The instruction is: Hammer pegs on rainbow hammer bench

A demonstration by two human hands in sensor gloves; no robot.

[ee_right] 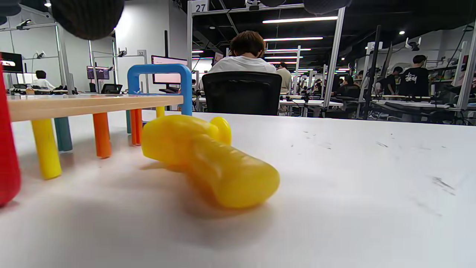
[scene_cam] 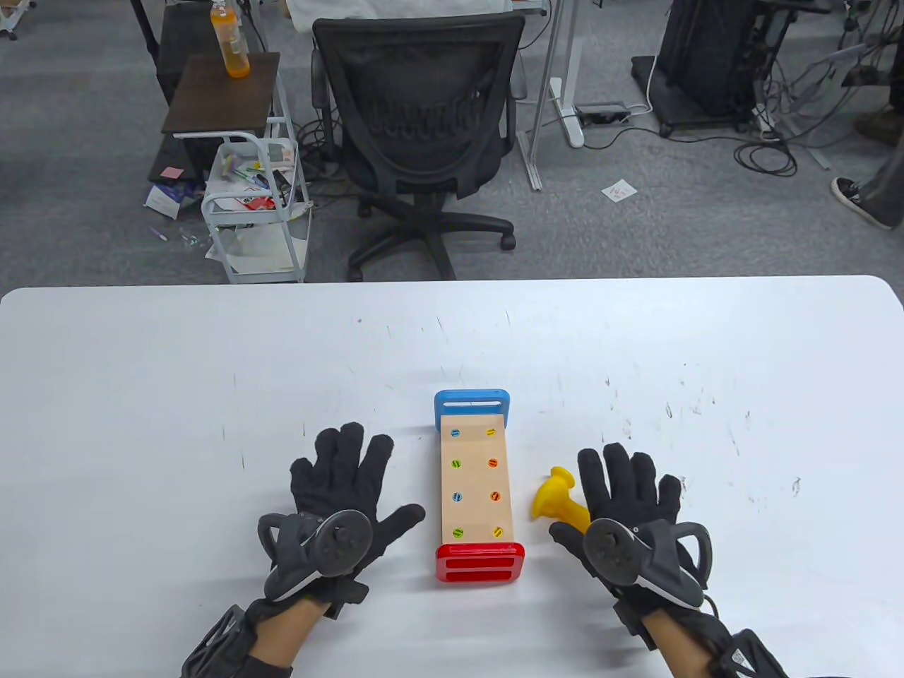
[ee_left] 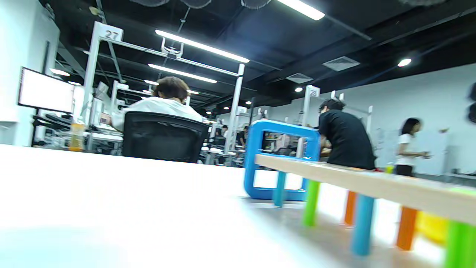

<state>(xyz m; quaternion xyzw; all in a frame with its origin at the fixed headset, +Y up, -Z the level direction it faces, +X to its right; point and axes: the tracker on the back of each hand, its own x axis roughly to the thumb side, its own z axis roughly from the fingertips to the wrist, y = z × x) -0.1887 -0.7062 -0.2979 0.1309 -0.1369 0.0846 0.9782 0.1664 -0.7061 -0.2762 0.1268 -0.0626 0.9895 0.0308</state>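
The hammer bench (scene_cam: 476,480) lies on the white table, a wooden top with a blue end far and a red end near. Several coloured pegs sit flush in its top; in the left wrist view their shafts hang below the board (ee_left: 357,182). A yellow hammer (scene_cam: 558,498) lies on the table right of the bench, also in the right wrist view (ee_right: 208,160). My left hand (scene_cam: 346,487) rests flat with fingers spread, left of the bench, holding nothing. My right hand (scene_cam: 628,494) hovers or rests flat, fingers spread, over the hammer's handle end, not gripping it.
The table's far edge (scene_cam: 452,280) runs behind the bench. Beyond it stand a black office chair (scene_cam: 424,127) and a small white cart (scene_cam: 258,205). Bare table (scene_cam: 176,395) lies to the left, right and far side of the bench.
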